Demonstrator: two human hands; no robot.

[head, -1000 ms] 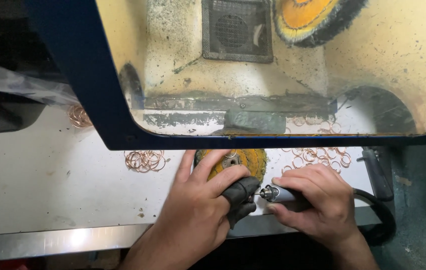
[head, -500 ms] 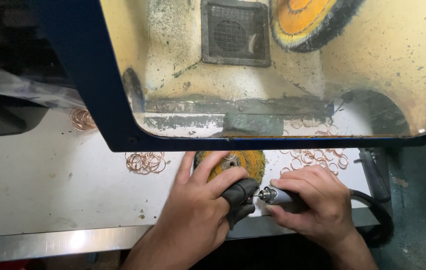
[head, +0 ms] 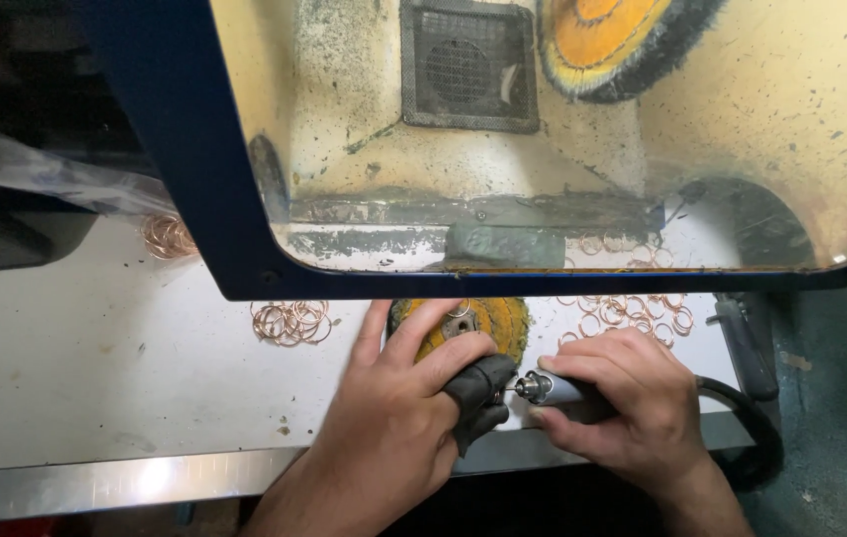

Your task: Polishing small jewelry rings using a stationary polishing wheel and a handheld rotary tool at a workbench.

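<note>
Nothing moved | left hand [head: 393, 428] pinching dark cloth [head: 478, 393] | right hand [head: 622, 403] gripping metal rotary tool [head: 543, 386]

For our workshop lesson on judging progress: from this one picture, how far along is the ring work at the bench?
Done: cannot tell; no ring pile looks different in finish. In hand: the right hand grips a rotary handpiece, its tip against something pinched in the dark-covered thumb of the left hand, over a yellow buffing wheel. Left: perhaps the copper-coloured rings loose on the white bench.
</note>
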